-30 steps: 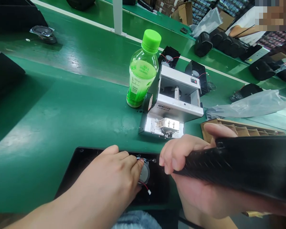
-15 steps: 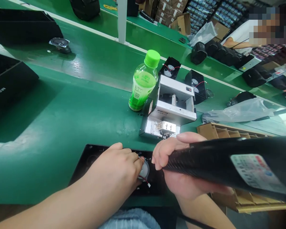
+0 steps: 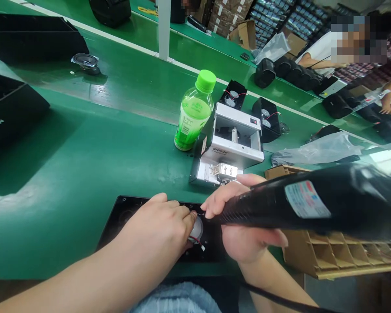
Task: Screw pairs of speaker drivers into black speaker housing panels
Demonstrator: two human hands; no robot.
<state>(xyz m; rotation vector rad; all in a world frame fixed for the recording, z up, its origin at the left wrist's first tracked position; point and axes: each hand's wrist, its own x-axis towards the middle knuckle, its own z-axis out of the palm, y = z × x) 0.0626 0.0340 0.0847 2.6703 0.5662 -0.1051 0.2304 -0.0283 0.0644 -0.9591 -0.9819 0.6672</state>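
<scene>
A black panel lies flat on the green bench, close in front of me. My left hand is closed over it, fingers curled against a small round speaker with a red-and-black lead ending in a white plug. The thumb side is hidden. My right hand wraps round a black electric screwdriver, held nearly level and tilted, with its cable trailing below. Its front end points at the panel beside the speaker; fingers partly cover the tip, and contact with a screw cannot be made out.
A silver screw feeder stands behind my right hand, beside a green-capped bottle. At right is a divided cardboard box. Black cabinets and a loose speaker sit at left. Co-workers are across the benches.
The screwdriver and my right hand have shifted left and its front end has come down to the panel near my left fingertips. My left hand stays at the speaker.
</scene>
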